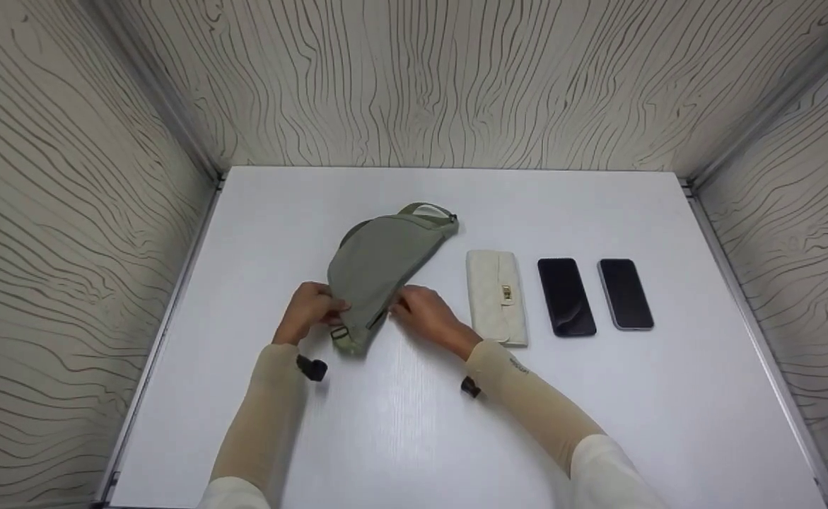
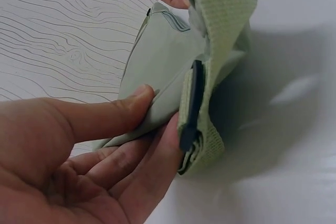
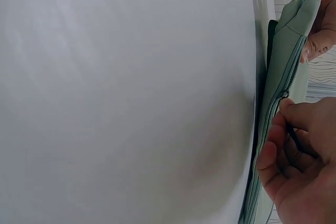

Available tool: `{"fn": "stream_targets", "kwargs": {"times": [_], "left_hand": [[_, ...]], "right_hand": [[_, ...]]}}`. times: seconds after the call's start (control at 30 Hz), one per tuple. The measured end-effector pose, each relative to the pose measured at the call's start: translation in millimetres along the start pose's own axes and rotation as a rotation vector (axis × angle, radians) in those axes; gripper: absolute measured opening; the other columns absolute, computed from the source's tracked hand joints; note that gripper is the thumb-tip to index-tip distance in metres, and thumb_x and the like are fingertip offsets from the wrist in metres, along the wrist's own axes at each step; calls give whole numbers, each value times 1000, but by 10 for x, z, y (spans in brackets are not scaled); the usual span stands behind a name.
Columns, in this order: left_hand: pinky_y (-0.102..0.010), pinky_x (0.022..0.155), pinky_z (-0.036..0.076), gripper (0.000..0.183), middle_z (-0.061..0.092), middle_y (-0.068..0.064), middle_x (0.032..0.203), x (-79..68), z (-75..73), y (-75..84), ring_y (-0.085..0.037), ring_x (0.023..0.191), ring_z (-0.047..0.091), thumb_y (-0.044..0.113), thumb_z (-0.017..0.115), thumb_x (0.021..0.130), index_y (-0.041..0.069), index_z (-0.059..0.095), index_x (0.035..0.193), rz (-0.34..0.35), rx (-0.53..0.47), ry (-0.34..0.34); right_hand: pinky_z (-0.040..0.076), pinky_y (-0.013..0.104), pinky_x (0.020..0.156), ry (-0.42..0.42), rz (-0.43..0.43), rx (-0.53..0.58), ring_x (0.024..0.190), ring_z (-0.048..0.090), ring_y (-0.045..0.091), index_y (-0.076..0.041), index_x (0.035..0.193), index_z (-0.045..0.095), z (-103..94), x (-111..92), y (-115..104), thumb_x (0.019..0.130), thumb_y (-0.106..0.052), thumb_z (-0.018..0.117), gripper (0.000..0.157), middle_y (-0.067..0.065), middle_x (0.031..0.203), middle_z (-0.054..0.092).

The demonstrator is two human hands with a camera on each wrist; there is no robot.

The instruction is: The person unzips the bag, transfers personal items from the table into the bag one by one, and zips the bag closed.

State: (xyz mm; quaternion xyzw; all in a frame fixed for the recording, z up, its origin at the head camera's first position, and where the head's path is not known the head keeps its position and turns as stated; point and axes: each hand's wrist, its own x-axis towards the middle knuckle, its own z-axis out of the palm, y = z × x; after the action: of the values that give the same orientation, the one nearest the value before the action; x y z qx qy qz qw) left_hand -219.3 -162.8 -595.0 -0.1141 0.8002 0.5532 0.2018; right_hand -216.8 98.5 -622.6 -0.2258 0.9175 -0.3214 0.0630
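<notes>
A sage-green waist bag [image 1: 378, 251] lies slantwise on the white table, left of the middle. At its near end my left hand [image 1: 309, 311] pinches the fabric between thumb and fingers, beside the webbing strap [image 2: 226, 14] and its dark buckle [image 2: 193, 106]. My right hand [image 1: 424, 314] is at the bag's right edge. The right wrist view shows a zipper [image 3: 291, 72] along that edge; thumb and fingertips pinch its pull [image 3: 285, 95], from which a dark cord [image 3: 295, 139] hangs into the palm. The zipper's teeth look closed between the pull and the strap end.
Right of the bag lies a cream quilted wallet [image 1: 491, 290] with a gold clasp, close to the right forearm. Two dark phones, one black [image 1: 567, 297] and one with a silver edge [image 1: 626, 293], lie farther right. Wood-patterned panels [image 1: 414, 85] enclose the table [image 1: 399, 438].
</notes>
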Motion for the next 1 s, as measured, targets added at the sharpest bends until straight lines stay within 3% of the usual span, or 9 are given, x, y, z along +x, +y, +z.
{"fn": "stream_targets", "kwargs": {"times": [0.37, 1.0], "left_hand": [[-29, 71, 64, 18, 74, -10, 88, -19, -5, -3, -16, 69, 74, 7, 76, 95, -9, 73, 104, 16, -21, -35], [-31, 74, 65, 24, 74, -13, 93, -24, -8, -3, -16, 72, 75, 8, 77, 94, -11, 72, 108, 21, -13, -32]], "right_hand": [[47, 33, 72, 26, 2, 1, 77, 53, 13, -6, 93, 70, -52, 3, 16, 106, -16, 66, 16, 8, 88, 68], [50, 33, 71, 38, 24, 14, 78, 58, 14, -8, 95, 72, -91, 24, 69, 106, -19, 67, 16, 6, 88, 69]]}}
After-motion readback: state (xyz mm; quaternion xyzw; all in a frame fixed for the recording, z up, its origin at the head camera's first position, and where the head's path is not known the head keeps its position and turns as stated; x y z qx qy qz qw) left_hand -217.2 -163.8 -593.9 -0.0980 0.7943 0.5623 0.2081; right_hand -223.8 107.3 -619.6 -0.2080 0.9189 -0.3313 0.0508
